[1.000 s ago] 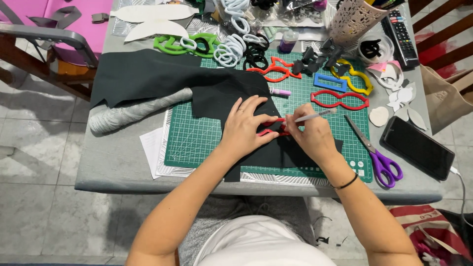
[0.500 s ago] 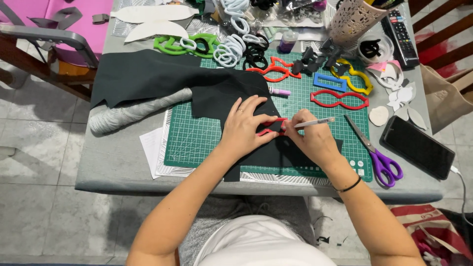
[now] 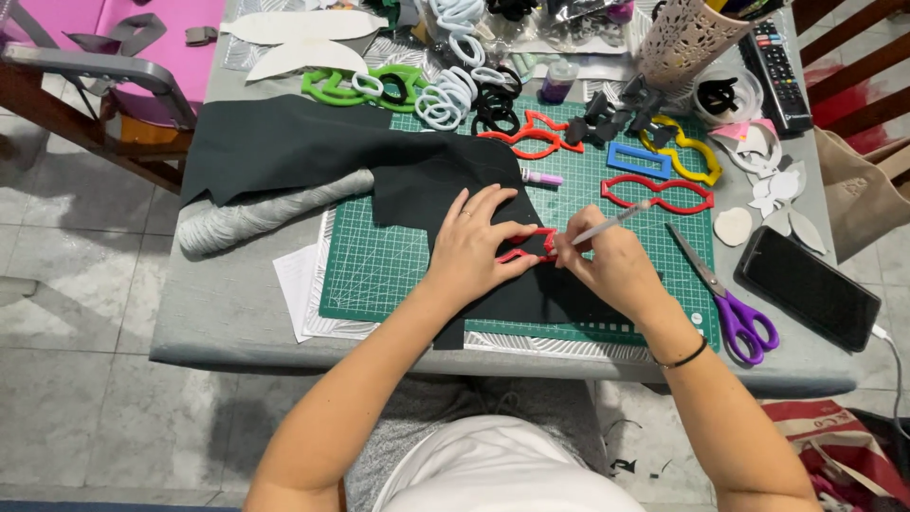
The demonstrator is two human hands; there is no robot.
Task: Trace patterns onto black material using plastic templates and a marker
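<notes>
Red plastic template [image 3: 524,245] lies on black fabric [image 3: 445,185], left hand [image 3: 474,248] flat pinning it; right hand [image 3: 607,265], just right, grips a pen [image 3: 616,221], shaft angled up-right.

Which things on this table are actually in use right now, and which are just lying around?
In use:
left hand pressing the small red template
right hand holding the white pen
black fabric under the template
green cutting mat

Lying about:
purple scissors
phone
remote
red bow template
blue frame
grey fabric roll
</notes>
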